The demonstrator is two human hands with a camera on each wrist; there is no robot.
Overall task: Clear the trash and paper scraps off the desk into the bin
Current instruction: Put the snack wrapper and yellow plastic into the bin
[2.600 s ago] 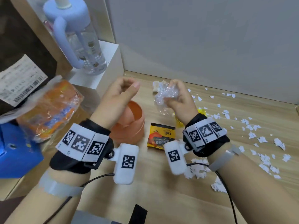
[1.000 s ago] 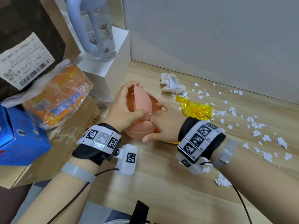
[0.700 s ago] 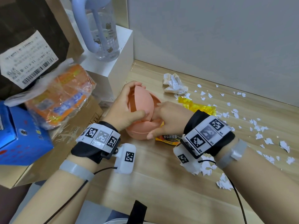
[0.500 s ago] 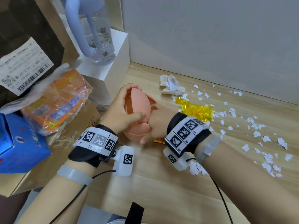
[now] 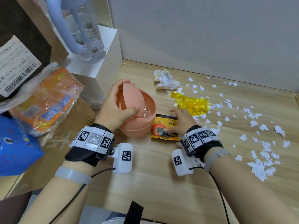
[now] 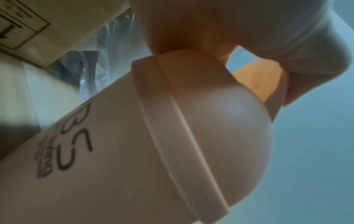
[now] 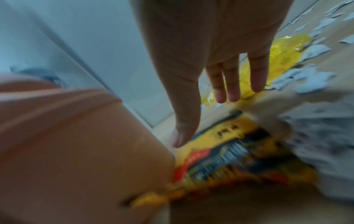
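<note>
A pink bin (image 5: 137,126) stands on the wooden desk (image 5: 161,175). My left hand (image 5: 131,95) grips its swing lid (image 5: 135,101) and holds it tilted open. Clear crumpled plastic (image 5: 146,110) lies inside the opening. My right hand (image 5: 177,119) is open, fingers straight, just over an orange and black snack packet (image 5: 163,130) right of the bin. Beyond it lie a yellow wrapper (image 5: 192,103) and a crumpled white paper (image 5: 165,80). White paper scraps (image 5: 258,126) are scattered to the right. The right wrist view shows the straight fingers (image 7: 229,84) above the packet (image 7: 229,156) beside the bin (image 7: 76,144).
A clear water bottle (image 5: 87,33) stands on a white box (image 5: 103,65) at the back left. An orange pack in plastic (image 5: 47,101), a blue box (image 5: 14,146) and flat cardboard (image 5: 64,143) crowd the left. A grey wall (image 5: 210,38) closes the back.
My right hand has come out of the bin opening and moved right, over the snack packet. The clear plastic now lies in the bin. My left hand keeps the lid tilted.
</note>
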